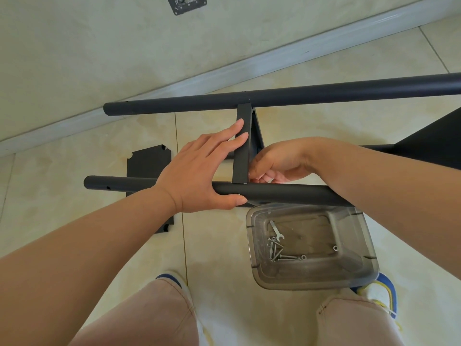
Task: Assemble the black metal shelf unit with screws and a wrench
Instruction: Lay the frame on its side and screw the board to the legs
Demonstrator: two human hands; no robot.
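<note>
Two long black metal tubes lie across the tiled floor, a far tube [299, 94] and a near tube [287, 193]. A black shelf panel [243, 136] stands on edge between them. My left hand [199, 171] rests over the near tube, its straight fingers on the panel's edge and its thumb along the tube's front, beside a small silver screw head [238, 195]. My right hand [282, 161] reaches in from the right, its fingers curled at the joint of panel and near tube. They pinch something small that is hidden. A wrench [276, 230] and several screws [274, 250] lie in the plastic box.
The clear plastic box [359, 245] stands on the floor just in front of the near tube, by my right knee. A flat black panel [144, 166] lies under the near tube's left end. Another black shelf [436, 141] sits at right. A caster plate [187, 3] lies by the wall.
</note>
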